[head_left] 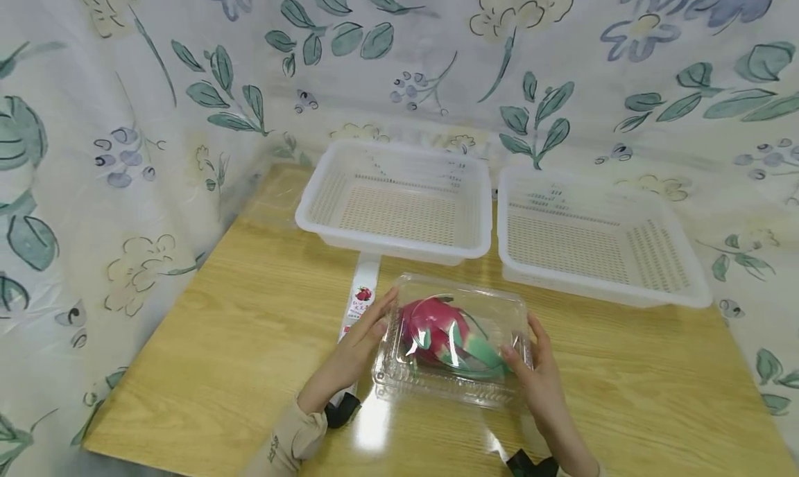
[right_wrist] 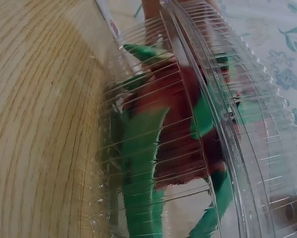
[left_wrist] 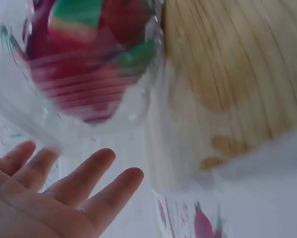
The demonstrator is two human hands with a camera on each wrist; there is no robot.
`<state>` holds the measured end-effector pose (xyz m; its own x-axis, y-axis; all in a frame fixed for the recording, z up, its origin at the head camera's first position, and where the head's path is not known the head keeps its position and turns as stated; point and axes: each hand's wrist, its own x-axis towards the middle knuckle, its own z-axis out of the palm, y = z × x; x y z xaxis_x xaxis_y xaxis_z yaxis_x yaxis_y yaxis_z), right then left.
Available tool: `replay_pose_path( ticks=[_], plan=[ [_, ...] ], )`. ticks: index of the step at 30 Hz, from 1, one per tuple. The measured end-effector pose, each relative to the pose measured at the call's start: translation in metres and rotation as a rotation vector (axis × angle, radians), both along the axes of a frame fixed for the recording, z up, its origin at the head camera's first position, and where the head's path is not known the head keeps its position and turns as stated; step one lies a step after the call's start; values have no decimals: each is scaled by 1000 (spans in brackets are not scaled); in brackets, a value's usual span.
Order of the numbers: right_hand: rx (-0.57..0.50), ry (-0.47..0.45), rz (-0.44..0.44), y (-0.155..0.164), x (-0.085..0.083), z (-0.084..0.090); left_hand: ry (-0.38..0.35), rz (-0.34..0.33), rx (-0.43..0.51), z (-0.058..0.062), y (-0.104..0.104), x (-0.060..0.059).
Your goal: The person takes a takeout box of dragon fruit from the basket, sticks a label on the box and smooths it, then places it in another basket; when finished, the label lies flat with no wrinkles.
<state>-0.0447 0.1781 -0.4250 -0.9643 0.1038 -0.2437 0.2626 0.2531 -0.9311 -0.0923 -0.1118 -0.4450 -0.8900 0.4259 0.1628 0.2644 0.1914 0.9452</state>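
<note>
A clear plastic clamshell box (head_left: 462,396) holds a pink dragon fruit (head_left: 431,328) with green scales, and its lid lies over the fruit. My left hand (head_left: 349,359) is at the box's left side. In the left wrist view the fingers of that hand (left_wrist: 64,198) are spread and nearly straight beside the clear wall. On the right end of the box, my right hand (head_left: 542,376) grips with the thumb in front and the fingers round the side. Ribbed plastic and the fruit fill the right wrist view, hiding most of the right hand.
Two white mesh baskets, one at the back middle (head_left: 399,245) and one at the back right (head_left: 605,293), stand on the wooden table (head_left: 237,352). A white label strip (head_left: 365,276) with printed dragon fruit lies left of the box. Another clear plastic piece (head_left: 281,193) is at the back left.
</note>
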Motion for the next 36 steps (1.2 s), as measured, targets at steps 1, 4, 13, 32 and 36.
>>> replay_pose_path(
  ticks=[1, 4, 13, 32, 36],
  plan=[
    [0, -3, 1, 0, 0, 0, 13, 18, 6, -1, -2, -2],
    [-7, -9, 7, 2, 1, 0, 28, 124, -35, -4, -9, -5],
    [-15, -42, 7, 5, 7, -1, -10, 528, -373, -19, -19, -12],
    [-37, -39, 48, 0, 4, 0, -164, 503, -538, -7, -45, -7],
    [-34, -42, 64, 1, 4, 1, -196, 472, -574, -6, -48, -7]
  ],
)
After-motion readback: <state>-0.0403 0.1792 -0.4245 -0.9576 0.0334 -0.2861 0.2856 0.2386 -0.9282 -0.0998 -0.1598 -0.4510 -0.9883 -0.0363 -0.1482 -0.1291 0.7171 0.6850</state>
